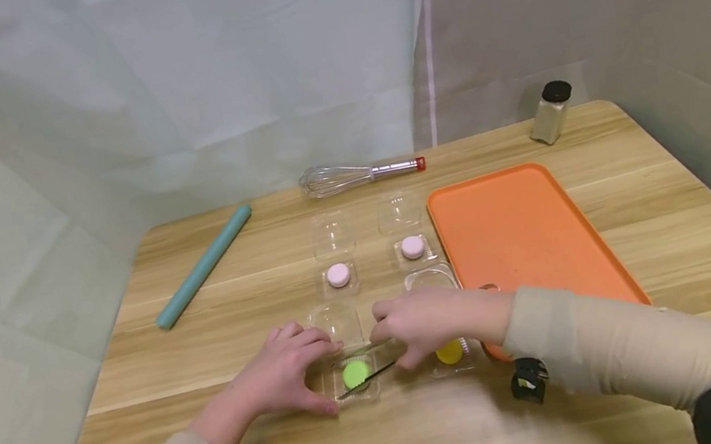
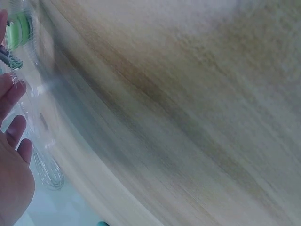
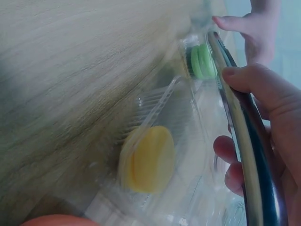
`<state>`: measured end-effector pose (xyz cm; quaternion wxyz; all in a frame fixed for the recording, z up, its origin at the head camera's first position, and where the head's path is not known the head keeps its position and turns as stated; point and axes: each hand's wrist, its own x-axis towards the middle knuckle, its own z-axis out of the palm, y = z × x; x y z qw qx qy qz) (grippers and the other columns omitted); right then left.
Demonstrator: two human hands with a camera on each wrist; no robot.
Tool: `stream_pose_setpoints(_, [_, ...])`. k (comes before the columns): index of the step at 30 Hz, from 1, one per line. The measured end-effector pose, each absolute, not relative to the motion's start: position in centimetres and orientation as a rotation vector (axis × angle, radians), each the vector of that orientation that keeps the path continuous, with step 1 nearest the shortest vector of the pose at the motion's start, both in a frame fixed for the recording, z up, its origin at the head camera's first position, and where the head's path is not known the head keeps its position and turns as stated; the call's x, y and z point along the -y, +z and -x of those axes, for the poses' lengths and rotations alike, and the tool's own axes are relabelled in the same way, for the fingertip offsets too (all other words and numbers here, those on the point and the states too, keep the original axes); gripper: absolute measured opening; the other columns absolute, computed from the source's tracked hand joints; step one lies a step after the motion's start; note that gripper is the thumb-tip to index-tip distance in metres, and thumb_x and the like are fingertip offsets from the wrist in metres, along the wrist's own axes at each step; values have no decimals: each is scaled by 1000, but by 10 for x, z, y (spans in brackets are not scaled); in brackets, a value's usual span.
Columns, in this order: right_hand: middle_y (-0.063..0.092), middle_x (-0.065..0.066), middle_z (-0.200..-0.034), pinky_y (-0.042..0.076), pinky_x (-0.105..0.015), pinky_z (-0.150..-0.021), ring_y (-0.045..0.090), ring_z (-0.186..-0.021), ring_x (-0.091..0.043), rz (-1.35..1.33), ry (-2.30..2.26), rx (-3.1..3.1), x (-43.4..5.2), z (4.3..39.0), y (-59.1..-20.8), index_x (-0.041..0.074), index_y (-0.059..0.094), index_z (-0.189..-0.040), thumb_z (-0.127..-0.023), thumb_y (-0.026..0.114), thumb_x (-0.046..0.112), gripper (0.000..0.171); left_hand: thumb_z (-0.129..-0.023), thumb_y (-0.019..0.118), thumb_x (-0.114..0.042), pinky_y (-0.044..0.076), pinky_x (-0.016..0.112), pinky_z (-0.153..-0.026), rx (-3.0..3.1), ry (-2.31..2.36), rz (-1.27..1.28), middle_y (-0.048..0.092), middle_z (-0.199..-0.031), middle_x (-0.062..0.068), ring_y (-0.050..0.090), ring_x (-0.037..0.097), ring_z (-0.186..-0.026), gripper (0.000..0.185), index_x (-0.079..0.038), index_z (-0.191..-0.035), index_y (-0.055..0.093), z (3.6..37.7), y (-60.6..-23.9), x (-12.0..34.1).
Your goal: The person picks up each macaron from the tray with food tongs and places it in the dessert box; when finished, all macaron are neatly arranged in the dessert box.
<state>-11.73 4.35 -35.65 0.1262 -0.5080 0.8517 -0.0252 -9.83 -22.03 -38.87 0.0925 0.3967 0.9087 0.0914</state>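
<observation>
Scene: wooden table (image 1: pixel 219 341) seen from the head camera, with four clear plastic clamshell cases laid open in two rows, each holding one macaron.
Green macaron (image 1: pixel 356 373): sits in the near-left clamshell case (image 1: pixel 353 381), directly between the two hands.
Left hand (image 1: pixel 282 374): fingers curled onto the left edge of that case, thumb at the near corner, pinning it to the table; palm lies to the left of the macaron.
Right hand (image 1: pixel 427 324): fingers wrapped round the handle of a pair of tongs (image 1: pixel 370 368); the right wrist view shows a fingertip (image 3: pixel 235 75) resting on the metal arm.
Tongs axis: runs from the right hand down-left, tips at the green macaron. Whether the tips touch it cannot be told.
Key relation: the macaron lies left of the right hand and right of the left hand; the left-hand fingers are the nearer to it, while the right hand reaches it only through the tongs.
Yellow macaron (image 1: pixel 450 352): in the neighbouring case, under the right hand.
Pink macarons (image 1: pixel 339 275): two, in the far-row cases, well apart from the hands.
Orange tray (image 1: pixel 515 233): just right of the cases, nearer the right arm.
Far edge: whisk (image 1: pixel 354 174), teal rolling pin (image 1: pixel 202 267), spice jar (image 1: pixel 550 112).
</observation>
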Motion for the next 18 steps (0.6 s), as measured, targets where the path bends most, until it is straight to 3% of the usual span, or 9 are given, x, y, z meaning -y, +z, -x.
stream_pose_setpoints(9, [52, 4, -93, 41, -21, -50, 48, -62, -7, 1595, -138, -2476, -60, 122, -353, 21, 64, -117, -77, 71, 37, 44, -56, 77, -64, 31, 34, -83, -2707, 261, -1187, 56, -113, -10, 39, 11, -95, 79, -19, -120, 63, 98, -389, 220])
stream_pose_setpoints(18, [55, 3, -98, 49, -29, -73, 56, -85, -13, 1574, -313, -2497, -90, 129, -350, 16, 66, -117, -77, 71, 32, 43, -56, 77, -63, 31, 34, -79, -2719, 290, -1210, 57, -111, -8, 39, 12, -92, 80, -17, -120, 63, 97, -389, 221])
